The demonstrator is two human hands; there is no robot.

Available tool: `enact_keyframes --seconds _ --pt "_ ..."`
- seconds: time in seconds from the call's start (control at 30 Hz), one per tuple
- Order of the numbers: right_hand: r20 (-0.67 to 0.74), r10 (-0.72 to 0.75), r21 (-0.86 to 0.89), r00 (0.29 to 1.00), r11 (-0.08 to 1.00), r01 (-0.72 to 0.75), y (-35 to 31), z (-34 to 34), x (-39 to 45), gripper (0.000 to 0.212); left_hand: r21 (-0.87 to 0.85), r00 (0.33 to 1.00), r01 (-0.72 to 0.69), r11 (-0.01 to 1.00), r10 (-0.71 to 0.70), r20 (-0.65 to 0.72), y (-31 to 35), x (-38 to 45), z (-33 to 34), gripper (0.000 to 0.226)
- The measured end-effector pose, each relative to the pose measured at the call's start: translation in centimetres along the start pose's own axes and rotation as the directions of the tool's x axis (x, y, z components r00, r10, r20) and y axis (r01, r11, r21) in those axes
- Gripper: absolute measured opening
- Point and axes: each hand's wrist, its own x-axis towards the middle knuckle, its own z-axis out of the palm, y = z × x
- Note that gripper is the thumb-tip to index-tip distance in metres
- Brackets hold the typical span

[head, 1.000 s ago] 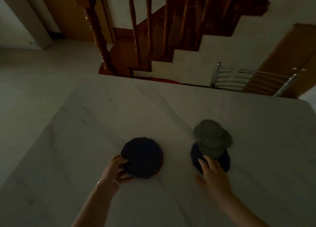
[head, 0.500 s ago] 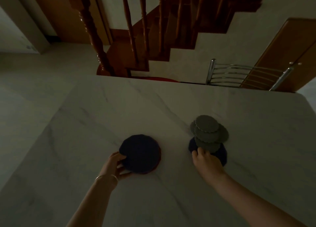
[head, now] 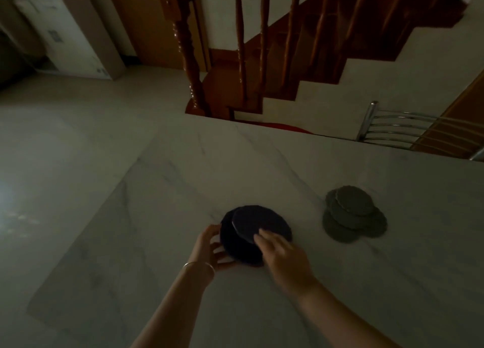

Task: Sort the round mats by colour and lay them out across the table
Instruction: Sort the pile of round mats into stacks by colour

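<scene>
A pile of dark blue round mats (head: 241,245) lies on the white marble table (head: 262,164). One dark blue mat (head: 258,222) sits tilted on top of that pile, and my right hand (head: 284,258) grips its near edge. My left hand (head: 209,245) curls around the pile's left edge, a bangle on the wrist. To the right, several grey-green round mats (head: 352,214) lie in an overlapping heap, apart from both hands.
A metal chair back (head: 392,125) stands behind the table's far right edge. A wooden staircase with turned balusters (head: 243,46) rises beyond the far edge. The table's left edge (head: 110,198) drops to a pale tiled floor.
My right hand pulled the dark blue mat from under the grey-green heap and carried it left onto the dark blue pile. The view shifted left.
</scene>
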Motion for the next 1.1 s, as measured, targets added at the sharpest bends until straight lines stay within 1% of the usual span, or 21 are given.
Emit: enact_keyframes --seconds 0.03,0.1,0.23,0.3,0.37,0.4,0.43,0.5,0.53,0.6,0.63,0.7,0.73,0.77,0.8,0.83,0.87,0.9,0.97,1.0,1.1 --pt "0.034 -0.029 -0.018 0.999 0.999 0.029 -0.4 0.6 -0.4 0.056 0.002 1.000 0.000 1.000 0.000 0.001 0.0 -0.1 0.0 0.028" --pt "0.066 -0.030 0.004 0.997 1.000 0.030 -0.9 1.5 -0.9 0.060 0.017 1.000 -0.007 1.000 0.007 0.011 0.0 -0.2 0.1 0.027" --pt "0.066 -0.052 0.029 0.996 0.998 0.050 -1.1 2.1 -1.1 0.063 0.057 0.996 -0.080 0.995 0.077 0.042 -0.3 -0.4 0.0 0.022" --pt "0.086 -0.025 0.060 0.996 0.998 0.020 -1.3 2.0 -1.0 0.063 0.059 0.992 -0.112 0.992 0.108 0.065 -0.5 -0.4 0.0 0.024" --pt "0.142 -0.026 0.111 0.990 0.994 0.010 -1.4 1.9 -0.9 0.057 0.060 0.990 -0.127 0.990 0.123 0.070 -0.7 -0.5 0.0 0.033" --pt "0.178 -0.035 0.157 0.983 0.988 0.007 -1.4 1.8 -0.8 0.051 0.066 0.989 -0.133 0.989 0.128 0.069 -0.8 -0.5 0.0 0.036" --pt "0.236 -0.033 0.222 0.971 0.975 -0.021 -1.1 2.0 -0.7 0.044 0.074 0.989 -0.138 0.988 0.133 0.067 -0.8 -0.5 0.0 0.038" --pt "0.269 -0.007 0.324 0.963 0.942 -0.083 -0.3 2.4 -1.0 0.042 0.082 0.987 -0.148 0.986 0.142 0.069 -1.0 -0.5 -0.1 0.040" --pt "0.248 0.036 0.349 0.968 0.929 -0.124 0.0 2.3 -1.1 0.042 0.079 0.986 -0.154 0.985 0.148 0.076 -1.0 -0.5 -0.1 0.039" --pt "0.090 0.159 0.367 0.983 0.912 -0.181 1.0 1.9 -1.2 0.040 0.074 0.982 -0.166 0.983 0.159 0.099 -1.0 -0.5 -0.1 0.039" --pt "0.046 0.254 0.398 0.966 0.882 -0.251 1.6 1.7 -1.2 0.040 0.075 0.980 -0.173 0.982 0.163 0.116 -0.9 -0.6 0.1 0.040" --pt "0.068 0.458 0.473 0.886 0.767 -0.433 3.1 1.4 -1.1 0.049 0.087 0.972 -0.183 0.979 0.167 0.165 -0.7 -0.9 0.5 0.040" --pt "0.128 0.563 0.543 0.817 0.649 -0.532 4.0 1.2 -1.2 0.056 0.096 0.967 -0.185 0.978 0.164 0.195 -0.7 -1.1 0.9 0.040" --pt "0.248 0.647 0.633 0.721 0.455 -0.626 4.9 0.9 -1.2 0.062 0.103 0.961 -0.184 0.978 0.156 0.228 -0.6 -1.4 1.5 0.040" --pt "0.391 0.672 0.711 0.629 0.213 -0.670 5.7 0.3 -1.3 0.066 0.106 0.954 -0.180 0.978 0.147 0.262 -0.6 -1.8 2.3 0.039" --pt "0.517 0.641 0.749 0.567 -0.017 -0.663 6.4 -0.3 -1.7 0.066 0.109 0.945 -0.177 0.978 0.138 0.296 -0.6 -2.2 3.2 0.038" --pt "0.597 0.591 0.755 0.543 -0.185 -0.629 7.1 -0.9 -2.2 0.065 0.116 0.934 -0.180 0.977 0.133 0.330 -0.5 -2.7 4.2 0.038" --pt "0.619 0.560 0.763 0.551 -0.265 -0.589 7.8 -1.7 -2.9 0.063 0.128 0.922 -0.186 0.974 0.129 0.364 -0.5 -3.1 5.3 0.037" --pt "0.574 0.570 0.809 0.588 -0.285 -0.514 9.3 -3.4 -4.5 0.057 0.172 0.898 -0.201 0.964 0.112 0.425 -0.4 -4.0 7.6 0.034" --pt "0.551 0.591 0.825 0.589 -0.282 -0.489 10.0 -4.4 -5.3 0.054 0.205 0.889 -0.207 0.957 0.096 0.447 -0.5 -4.5 8.8 0.033" --pt "0.529 0.658 0.835 0.536 -0.292 -0.466 12.0 -7.4 -8.8 0.052 0.287 0.874 -0.211 0.934 0.049 0.483 -1.7 -5.8 12.5 0.028"
